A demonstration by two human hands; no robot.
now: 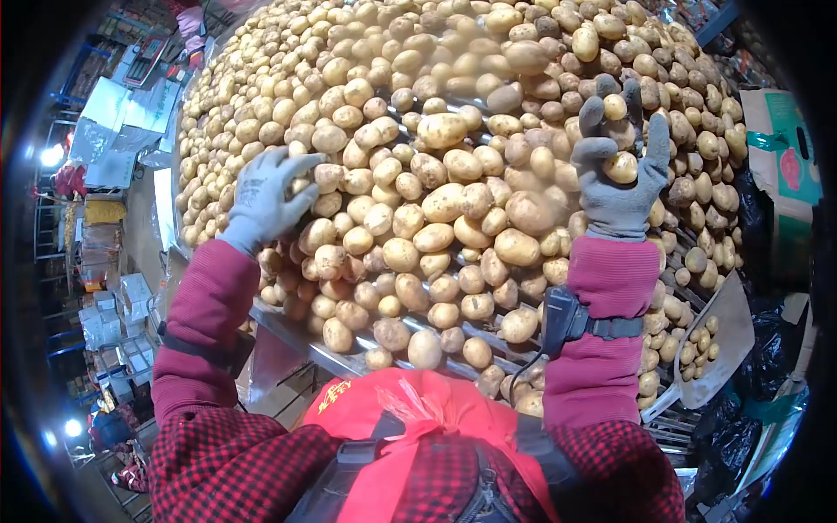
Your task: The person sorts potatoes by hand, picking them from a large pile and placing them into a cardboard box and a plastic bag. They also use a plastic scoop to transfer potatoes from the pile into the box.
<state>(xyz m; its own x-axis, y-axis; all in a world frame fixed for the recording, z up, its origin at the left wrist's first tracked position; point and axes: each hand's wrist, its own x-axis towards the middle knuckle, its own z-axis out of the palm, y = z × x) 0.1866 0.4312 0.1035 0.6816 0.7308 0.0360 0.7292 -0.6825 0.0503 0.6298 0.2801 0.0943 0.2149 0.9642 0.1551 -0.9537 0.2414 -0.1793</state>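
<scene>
A broad heap of potatoes (440,131) spreads over a slatted metal surface in front of me. My left hand (266,193), in a grey work glove, lies at the heap's left side. Its fingers are apart and reach over potatoes, touching them; part of one potato shows between thumb and fingers. On the right, my right hand (619,187), also gloved, seems turned palm up with fingers curved and spread. It holds small potatoes, one (622,167) in the palm and another (615,106) near the fingertips.
A flat metal scoop (719,344) with several small potatoes lies at the right. Cardboard boxes (789,166) and black plastic bags (767,349) stand beyond it. White cartons (135,296) and a scale (148,59) are at the left. Metal slats (689,436) show near the front.
</scene>
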